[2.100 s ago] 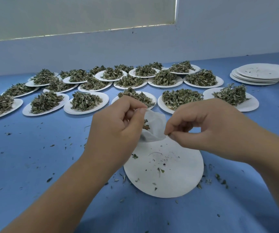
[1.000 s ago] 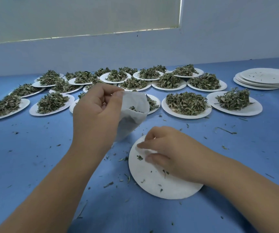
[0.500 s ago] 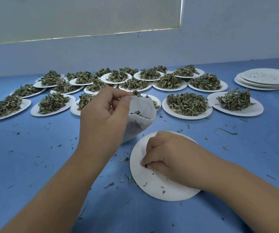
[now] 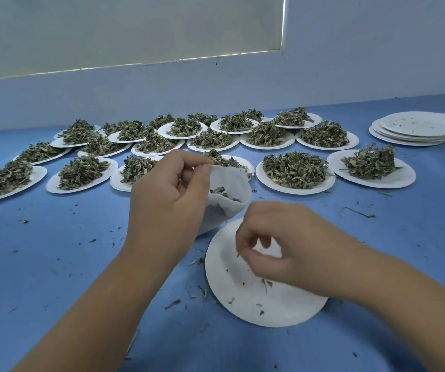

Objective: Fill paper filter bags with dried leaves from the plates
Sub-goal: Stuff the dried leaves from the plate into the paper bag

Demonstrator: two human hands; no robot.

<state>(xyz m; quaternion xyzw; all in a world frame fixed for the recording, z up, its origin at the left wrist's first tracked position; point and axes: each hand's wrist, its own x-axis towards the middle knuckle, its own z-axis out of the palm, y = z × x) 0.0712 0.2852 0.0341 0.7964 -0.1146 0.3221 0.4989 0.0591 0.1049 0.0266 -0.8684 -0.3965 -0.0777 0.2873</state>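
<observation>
At left hand (image 4: 167,202), white filter bag (image 4: 230,179)

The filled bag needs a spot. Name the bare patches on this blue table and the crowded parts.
Free: the blue table left of the left hand, before the leaf plates; also right of the right hand, pinching a leaf scrap, before the stack of empty plates. Crowded: the back plate rows, and the centre: filter bag, near plate.

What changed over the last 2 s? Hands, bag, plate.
The right hand left the mouth of the filter bag, dropped onto the near plate, and has now lifted just off it, pinching a leaf scrap. The left hand still pinches the bag open. Near plate and heaped plates unmoved.
</observation>
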